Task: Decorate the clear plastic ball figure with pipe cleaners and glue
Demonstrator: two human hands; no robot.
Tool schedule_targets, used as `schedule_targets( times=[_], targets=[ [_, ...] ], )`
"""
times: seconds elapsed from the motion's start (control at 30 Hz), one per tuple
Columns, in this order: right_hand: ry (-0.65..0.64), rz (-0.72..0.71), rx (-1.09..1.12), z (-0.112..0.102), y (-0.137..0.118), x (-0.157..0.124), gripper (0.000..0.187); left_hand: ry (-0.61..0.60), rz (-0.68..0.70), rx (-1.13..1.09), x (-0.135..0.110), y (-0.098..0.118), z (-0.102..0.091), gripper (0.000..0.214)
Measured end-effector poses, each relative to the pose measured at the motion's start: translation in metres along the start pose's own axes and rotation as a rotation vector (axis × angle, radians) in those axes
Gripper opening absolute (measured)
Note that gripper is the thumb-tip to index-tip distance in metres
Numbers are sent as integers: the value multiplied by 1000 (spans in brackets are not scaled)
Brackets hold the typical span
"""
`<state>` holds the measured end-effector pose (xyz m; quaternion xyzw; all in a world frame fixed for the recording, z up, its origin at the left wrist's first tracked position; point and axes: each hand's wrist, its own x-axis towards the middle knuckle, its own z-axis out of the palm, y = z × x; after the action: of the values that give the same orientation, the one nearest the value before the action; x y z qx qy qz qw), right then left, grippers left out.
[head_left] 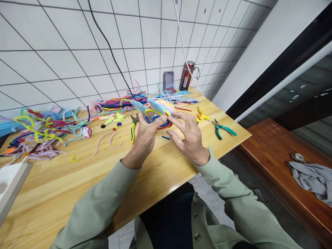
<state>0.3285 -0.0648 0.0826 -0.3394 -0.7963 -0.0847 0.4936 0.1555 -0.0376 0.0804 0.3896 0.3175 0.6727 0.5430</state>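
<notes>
A colourful pipe-cleaner figure with two pale blue pointed pieces and yellow, blue and red loops is in front of me, above the table. My left hand is closed round its near left side, thumb across the loops. At its right edge, my right hand touches the figure with the fingertips; its thumb and fingers are apart. Green-and-yellow pliers lie just left of my left hand. A short dark blue piece of pipe cleaner rests on the wood between my hands.
Tangled pipe cleaners cover the table's left, with more bundles along the tiled wall. A phone and a red-brown flask stand at the back. On the right lie a yellow glue gun and teal-handled pliers. Buttons lie left of centre.
</notes>
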Motion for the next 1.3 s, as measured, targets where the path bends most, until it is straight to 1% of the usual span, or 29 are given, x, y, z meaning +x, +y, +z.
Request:
schedule_targets(
  times=[0.07,0.13,0.33,0.5,0.57,0.67,0.73,0.83,0.9,1.0,1.13,1.2,1.3],
  targets=[
    [-42,47,-6,3,0,1,40,26,-21,-62,-3,2,5,59],
    [-52,73,-2,4,1,1,39,22,-36,-98,-5,4,9,60],
    [32,14,-6,6,5,-4,43,18,-30,-99,-8,0,11,64],
    [-6,52,-7,10,11,-10,41,40,-25,-105,-9,-4,11,66],
    [15,61,-17,10,13,-12,42,31,-28,-93,-9,-2,12,65],
    [88,85,-10,8,20,-11,45,-15,-67,-104,-10,5,14,56],
    [110,154,35,6,27,-11,46,-36,-115,-130,-10,11,14,59],
    [129,315,170,6,40,-11,49,-53,-159,-137,-13,17,14,68],
    [165,417,263,9,47,-13,54,-60,-161,-127,-15,18,14,70],
    [209,533,347,14,54,-17,60,-58,-136,-116,-17,17,14,70],
    [221,631,433,21,59,-20,64,-28,-81,-112,-20,12,16,64],
    [228,667,473,23,59,-20,63,-16,-56,-97,-22,10,17,60],
    [233,705,505,26,59,-19,59,-22,-35,-72,-23,9,18,48]
  ],
)
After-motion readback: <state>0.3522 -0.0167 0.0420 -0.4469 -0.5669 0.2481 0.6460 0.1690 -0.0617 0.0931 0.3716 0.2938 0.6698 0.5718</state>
